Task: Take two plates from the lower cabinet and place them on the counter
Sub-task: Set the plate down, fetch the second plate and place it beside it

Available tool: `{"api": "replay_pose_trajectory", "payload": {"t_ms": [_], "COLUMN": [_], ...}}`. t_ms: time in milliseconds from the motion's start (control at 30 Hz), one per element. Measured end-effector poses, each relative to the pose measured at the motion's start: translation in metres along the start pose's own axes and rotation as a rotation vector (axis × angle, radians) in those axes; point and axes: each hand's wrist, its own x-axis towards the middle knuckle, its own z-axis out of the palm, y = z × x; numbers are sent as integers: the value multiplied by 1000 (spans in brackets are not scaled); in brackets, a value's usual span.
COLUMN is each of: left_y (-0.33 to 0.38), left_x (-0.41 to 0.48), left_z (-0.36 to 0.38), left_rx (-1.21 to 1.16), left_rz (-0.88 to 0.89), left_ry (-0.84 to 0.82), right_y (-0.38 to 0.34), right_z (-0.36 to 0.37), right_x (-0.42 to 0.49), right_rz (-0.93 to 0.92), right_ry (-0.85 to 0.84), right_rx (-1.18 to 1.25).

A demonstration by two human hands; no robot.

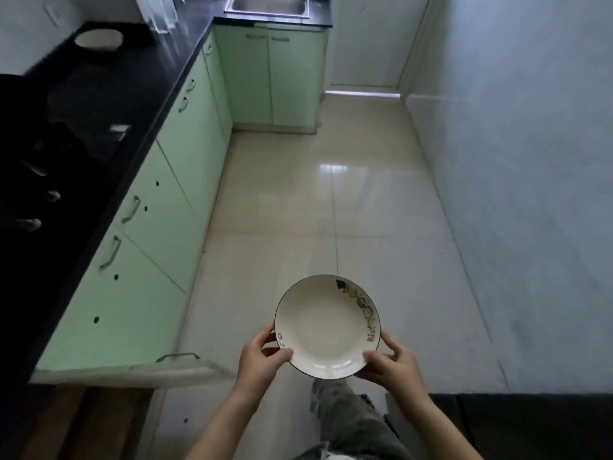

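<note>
I hold a cream plate (326, 325) with a dark rim and a patterned band along its right side, face up over the tiled floor in front of me. My left hand (262, 358) grips its lower left edge, thumb on the rim. My right hand (391, 361) grips its lower right edge the same way. A second pale plate (99, 39) lies on the black counter (109, 94) at the far left. The lower cabinet door (132, 371) nearest me stands open, swung toward me, edge on.
Light green lower cabinets (185, 154) run along the left under the counter. A steel sink (268, 6) sits at the far end. Dark stove knobs (31, 224) show on the left. A white wall (514, 161) bounds the right. My grey trouser leg (348, 423) is below the plate.
</note>
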Motion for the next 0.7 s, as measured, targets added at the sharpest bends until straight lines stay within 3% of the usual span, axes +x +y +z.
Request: {"api": "replay_pose_trajectory", "payload": {"t_ms": [267,533,700], "left_y": [101,179,242], "left_x": [137,270,394], "left_z": [36,19,1], "left_rx": [19,-56,-85], "left_rz": [-7,14,21], "left_ry": [120,278,276], "right_y": [-132,-240,-316], "right_z": [12,87,145], "right_x": [146,301,404], "right_rz": [28,11,3], "right_ry": [-120,-318,-317], "right_rx": [-6,-129,-132]}}
